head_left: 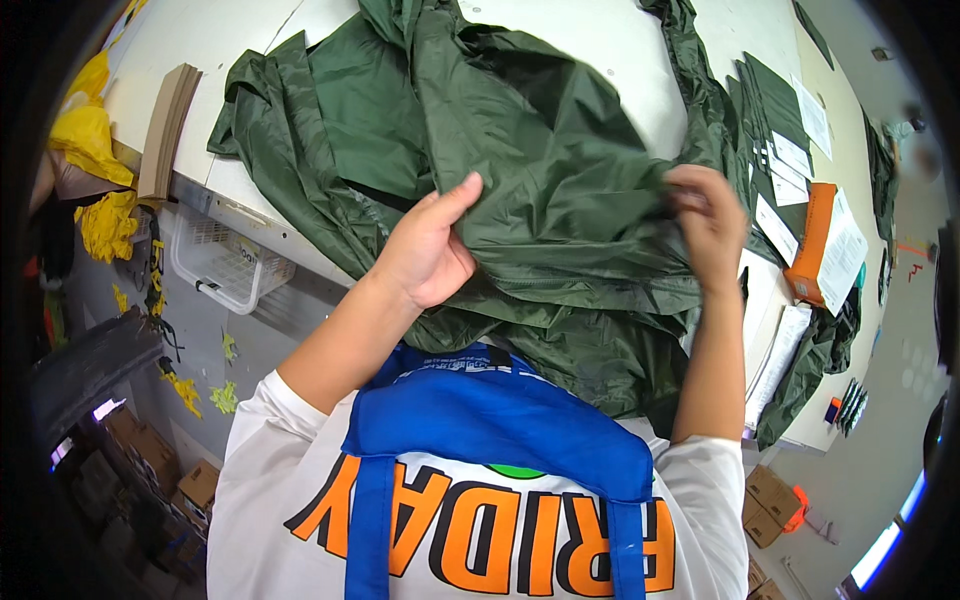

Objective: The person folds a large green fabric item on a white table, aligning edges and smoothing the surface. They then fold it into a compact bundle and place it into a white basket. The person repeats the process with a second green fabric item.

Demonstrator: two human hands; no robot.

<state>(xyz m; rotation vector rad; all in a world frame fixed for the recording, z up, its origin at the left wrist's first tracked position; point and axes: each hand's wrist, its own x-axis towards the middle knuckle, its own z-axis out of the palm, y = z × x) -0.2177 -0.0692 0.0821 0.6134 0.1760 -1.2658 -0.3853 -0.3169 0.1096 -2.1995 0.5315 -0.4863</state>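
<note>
A dark green garment (540, 170) of thin, slightly shiny fabric lies crumpled before me, hanging over the table's front edge against my body. Its kind is not fully clear; it looks like a rain jacket. My left hand (432, 250) is at the middle of it, palm turned up, thumb over the cloth and the other fingers hidden beneath a fold. To the right, my right hand (708, 215) pinches the garment's edge, with its fingertips blurred by motion. Between the two hands the fabric spreads in loose creases, and a seam runs across below them.
The white table (235, 70) holds a brown cardboard strip (165, 130) at left and more green fabric (690, 80) at right. Papers (790, 160) and an orange box (812, 240) lie there too. A white basket (225, 260) sits under the left edge, near yellow cloth (92, 140).
</note>
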